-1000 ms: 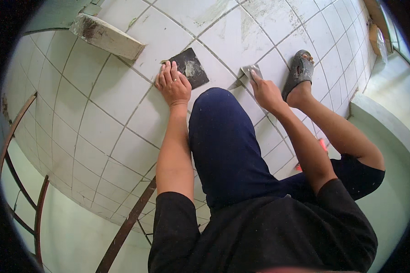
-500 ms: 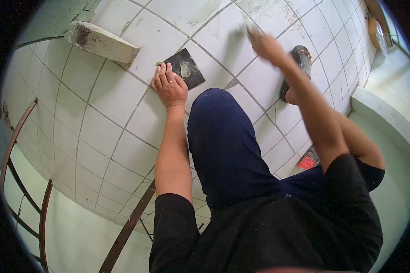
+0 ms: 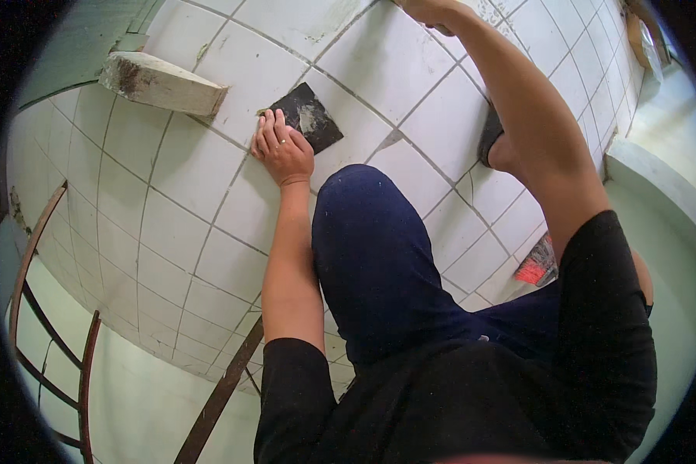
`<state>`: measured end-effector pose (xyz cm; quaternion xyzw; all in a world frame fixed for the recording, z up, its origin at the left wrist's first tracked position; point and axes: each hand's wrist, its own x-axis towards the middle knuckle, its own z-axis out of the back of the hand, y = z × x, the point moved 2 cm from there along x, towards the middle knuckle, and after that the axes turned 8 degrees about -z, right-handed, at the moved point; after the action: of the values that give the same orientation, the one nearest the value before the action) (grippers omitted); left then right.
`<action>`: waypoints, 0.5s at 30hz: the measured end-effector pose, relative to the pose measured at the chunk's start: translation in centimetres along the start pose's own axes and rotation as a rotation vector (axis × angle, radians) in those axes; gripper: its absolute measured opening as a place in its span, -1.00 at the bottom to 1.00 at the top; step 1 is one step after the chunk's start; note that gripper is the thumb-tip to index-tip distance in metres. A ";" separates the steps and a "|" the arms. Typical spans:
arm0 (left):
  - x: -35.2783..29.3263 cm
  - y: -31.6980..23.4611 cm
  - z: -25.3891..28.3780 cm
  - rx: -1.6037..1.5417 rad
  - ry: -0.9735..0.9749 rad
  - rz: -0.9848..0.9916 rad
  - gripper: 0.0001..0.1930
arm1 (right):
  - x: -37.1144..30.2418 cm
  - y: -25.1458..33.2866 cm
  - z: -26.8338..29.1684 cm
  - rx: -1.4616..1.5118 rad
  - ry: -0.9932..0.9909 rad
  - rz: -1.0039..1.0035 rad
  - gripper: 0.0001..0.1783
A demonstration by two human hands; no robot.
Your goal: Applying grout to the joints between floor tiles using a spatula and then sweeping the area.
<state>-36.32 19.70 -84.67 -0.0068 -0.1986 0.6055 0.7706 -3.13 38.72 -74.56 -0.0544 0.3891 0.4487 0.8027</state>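
Left hand (image 3: 282, 151) rests flat beside dark scraper (image 3: 311, 117) on tiles (image 3: 178, 209)

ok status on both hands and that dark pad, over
Left hand flat on tile, fingertips touching dark pad. Right hand at top edge, grip unclear. Wooden block beside the pad.

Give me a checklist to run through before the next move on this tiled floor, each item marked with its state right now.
1. Left hand flat on the white tiles, bracing: ok.
2. Dark square trowel lying on the tiles, at the left fingertips: ok.
3. Right hand in sight: not ok, cut off at the picture's top edge.
4. What the right hand holds: cannot tell.
5. Long pale block lies apart from the left hand: ok.
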 end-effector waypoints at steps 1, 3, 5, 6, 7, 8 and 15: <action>-0.2 0.5 0.2 0.008 0.002 -0.001 -0.58 | -0.2 -0.5 -1.5 -0.053 -0.015 0.138 -0.63; 0.6 -1.0 -0.7 -0.011 -0.006 -0.017 -0.58 | -2.4 -6.8 -3.7 -0.217 -0.276 0.440 -0.59; -1.7 2.6 1.1 0.052 0.023 0.006 -0.58 | -10.9 -6.6 -10.7 -0.182 -0.106 0.126 -0.53; -1.3 2.1 0.8 0.039 0.017 0.002 -0.58 | -12.9 -9.7 -12.5 -0.215 -0.080 0.106 -0.50; -1.4 2.1 0.6 0.043 0.016 0.002 -0.57 | -15.0 -11.3 -13.6 -0.159 -0.063 0.103 -0.48; -1.1 1.6 0.5 0.035 0.014 0.000 -0.57 | -16.0 -12.0 -14.2 -0.139 -0.071 0.079 -0.47; 1.1 -1.1 -0.5 -0.029 -0.006 -0.015 -0.57 | 0.2 -9.7 -4.0 -0.092 -0.266 0.154 -0.59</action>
<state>-34.91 20.58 -84.51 -0.0148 -0.2098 0.5968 0.7743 2.01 31.36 -79.95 -0.0011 0.2615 0.5293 0.8071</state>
